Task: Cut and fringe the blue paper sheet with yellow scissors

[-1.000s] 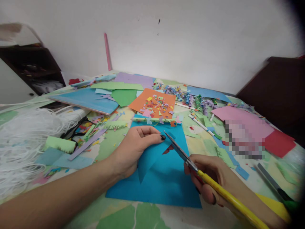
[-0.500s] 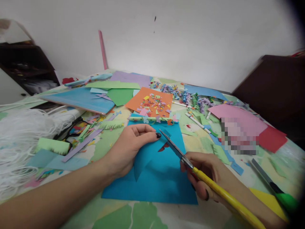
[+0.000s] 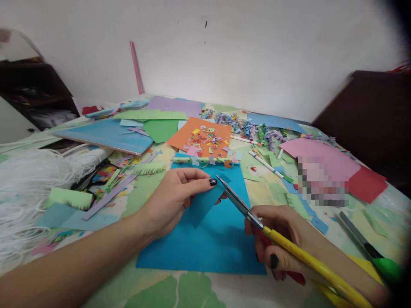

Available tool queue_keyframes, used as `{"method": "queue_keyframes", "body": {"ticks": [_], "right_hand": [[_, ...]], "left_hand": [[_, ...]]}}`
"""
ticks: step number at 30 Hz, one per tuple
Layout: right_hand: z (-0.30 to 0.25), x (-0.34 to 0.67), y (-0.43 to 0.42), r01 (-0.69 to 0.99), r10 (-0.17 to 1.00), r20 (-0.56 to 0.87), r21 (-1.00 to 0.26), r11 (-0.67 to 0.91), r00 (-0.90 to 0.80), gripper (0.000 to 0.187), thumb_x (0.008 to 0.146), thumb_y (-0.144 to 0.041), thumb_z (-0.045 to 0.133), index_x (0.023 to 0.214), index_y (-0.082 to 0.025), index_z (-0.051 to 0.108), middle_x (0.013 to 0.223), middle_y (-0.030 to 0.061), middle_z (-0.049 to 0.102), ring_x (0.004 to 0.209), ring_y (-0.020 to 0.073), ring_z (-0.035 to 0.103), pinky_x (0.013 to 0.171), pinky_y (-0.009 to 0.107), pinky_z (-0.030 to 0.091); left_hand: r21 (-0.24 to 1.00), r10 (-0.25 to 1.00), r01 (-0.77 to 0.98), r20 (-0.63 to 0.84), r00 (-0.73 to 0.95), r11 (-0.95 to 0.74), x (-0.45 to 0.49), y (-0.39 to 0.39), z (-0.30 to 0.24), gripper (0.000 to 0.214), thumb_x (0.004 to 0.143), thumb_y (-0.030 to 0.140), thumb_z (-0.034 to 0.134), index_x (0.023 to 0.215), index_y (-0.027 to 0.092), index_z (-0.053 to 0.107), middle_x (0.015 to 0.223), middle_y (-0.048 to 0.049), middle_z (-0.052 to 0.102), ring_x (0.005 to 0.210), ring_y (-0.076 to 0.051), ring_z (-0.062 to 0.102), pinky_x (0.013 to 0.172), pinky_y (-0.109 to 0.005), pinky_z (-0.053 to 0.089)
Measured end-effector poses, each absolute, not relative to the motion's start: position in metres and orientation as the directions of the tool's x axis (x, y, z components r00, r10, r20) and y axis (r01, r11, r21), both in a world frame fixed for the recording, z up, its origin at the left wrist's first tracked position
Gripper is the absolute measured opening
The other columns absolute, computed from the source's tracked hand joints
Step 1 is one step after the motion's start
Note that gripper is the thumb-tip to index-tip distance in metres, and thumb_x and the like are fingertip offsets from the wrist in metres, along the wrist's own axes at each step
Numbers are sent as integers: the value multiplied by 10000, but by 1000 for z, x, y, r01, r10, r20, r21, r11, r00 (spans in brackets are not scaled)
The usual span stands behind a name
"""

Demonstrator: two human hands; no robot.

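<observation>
My left hand [image 3: 173, 201] pinches a small piece of blue paper [image 3: 202, 209] between thumb and fingers; the piece hangs over a larger blue sheet [image 3: 205, 252]. In my right hand [image 3: 279, 231] is a pair of scissors [image 3: 240, 205] with silver blades and a long yellow handle. Their tips point up and left, close to my left thumb and the pinched paper. Whether the blades touch the paper is hard to see. A dark red bit shows beside the blades, partly hidden.
Beyond the blue sheet, an orange sheet [image 3: 178, 139] bears several paper scraps. White cord [image 3: 22, 188] is heaped at the left. Markers [image 3: 266, 164], pink paper [image 3: 317, 149] and a green-handled cutting tool [image 3: 359, 235] lie at the right.
The piece of blue paper in my left hand has turned and lifted, with its lower end now further right. My right fingers have shifted on the scissors, whose tips stay near my left thumb.
</observation>
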State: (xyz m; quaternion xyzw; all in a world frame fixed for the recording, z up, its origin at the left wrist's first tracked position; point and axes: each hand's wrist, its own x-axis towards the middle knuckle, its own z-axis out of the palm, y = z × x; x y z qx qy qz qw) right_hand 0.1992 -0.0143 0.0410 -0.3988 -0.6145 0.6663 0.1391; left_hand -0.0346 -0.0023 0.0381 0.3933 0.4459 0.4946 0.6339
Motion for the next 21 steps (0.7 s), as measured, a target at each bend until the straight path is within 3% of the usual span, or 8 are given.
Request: {"method": "queue_keyframes", "body": {"ticks": [7, 14, 21], "right_hand": [[31, 198, -8, 212, 686, -270, -962, -171, -675, 540, 645, -595, 794, 810, -150, 534, 516, -55, 482, 359, 17, 320, 303, 108, 305], [33, 196, -9, 231, 692, -313, -949, -213, -651, 437, 679, -480, 806, 797, -158, 534, 509, -51, 496, 374, 20, 284, 296, 106, 265], [30, 198, -9, 198, 687, -308, -951, -236, -659, 458, 638, -458, 842, 805, -157, 540, 505, -51, 510, 364, 15, 292, 298, 103, 279]], "left_hand": [[947, 978, -246, -197, 68, 208, -35, -2, 37, 197, 623, 287, 779, 661, 166, 629, 615, -4, 608, 566, -120, 522, 510, -234, 382], [938, 977, -271, -206, 59, 214, -34, -1, 39, 181, 615, 257, 776, 628, 158, 625, 567, 12, 598, 507, -84, 486, 462, -201, 337], [930, 975, -294, -212, 60, 220, -34, 0, 39, 175, 607, 243, 778, 630, 155, 628, 556, 15, 603, 501, -82, 494, 463, -196, 352]]}}
